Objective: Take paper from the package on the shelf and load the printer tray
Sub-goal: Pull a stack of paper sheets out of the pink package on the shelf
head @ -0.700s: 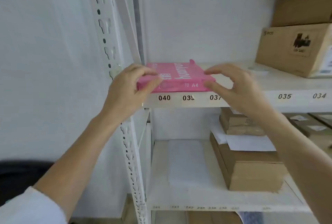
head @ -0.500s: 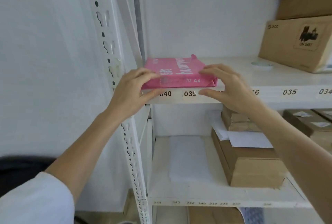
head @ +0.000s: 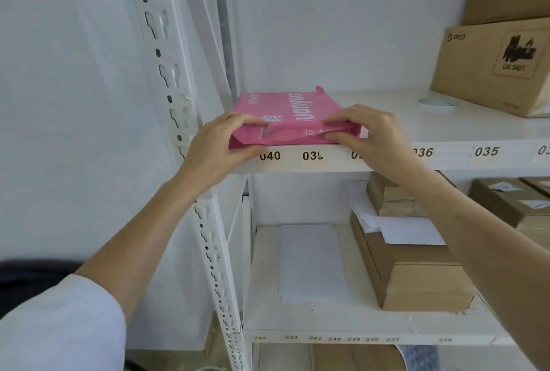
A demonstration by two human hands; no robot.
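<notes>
1. A pink paper pack [head: 293, 116] lies flat at the left end of the upper shelf [head: 416, 129], its near end at the shelf's front edge above labels 040 and 039.
2. The left hand [head: 214, 150] pinches the pack's near left corner: fingers on top, thumb under the edge against the shelf front.
3. The right hand [head: 369, 135] pinches the near right corner the same way, fingers curled over the top, thumb on the end flap.
4. The wrapper's near end looks loose and crumpled between the two hands.
5. A cardboard box [head: 488, 66] marked PICO stands well to the right on the same shelf, with another box stacked on it.
6. On the lower shelf [head: 297, 323], a white sheet [head: 312, 263] lies flat beside brown boxes [head: 416, 275] topped with loose papers.
7. A white slotted post [head: 178, 120] rises just left of the pack.
8. No printer is in view.
</notes>
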